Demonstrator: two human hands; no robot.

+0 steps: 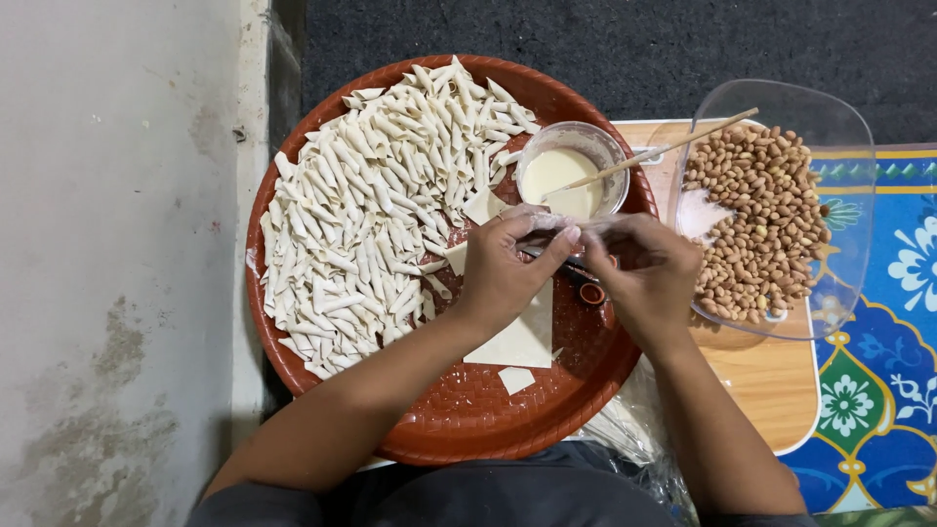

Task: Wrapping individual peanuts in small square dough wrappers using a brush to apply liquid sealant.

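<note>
Both hands meet over the right side of a round red-brown woven tray [459,410]. My left hand [503,268] and my right hand [649,268] pinch a small pale piece of dough wrapper [571,229] between their fingertips. Under the hands lie scissors with orange handles [590,288], partly hidden. A stack of square wrapper sheets [517,342] and a small cut square [515,379] rest on the tray below my left wrist. A large heap of thin rolled pastry sticks [381,205] fills the tray's left and top.
A small glass bowl of cream-coloured paste [566,176] with a wooden stick [673,146] stands on the tray's upper right. A clear plastic dish of peanuts [761,215] sits on a wooden board [771,381]. A blue patterned mat [878,371] lies right; a concrete floor lies left.
</note>
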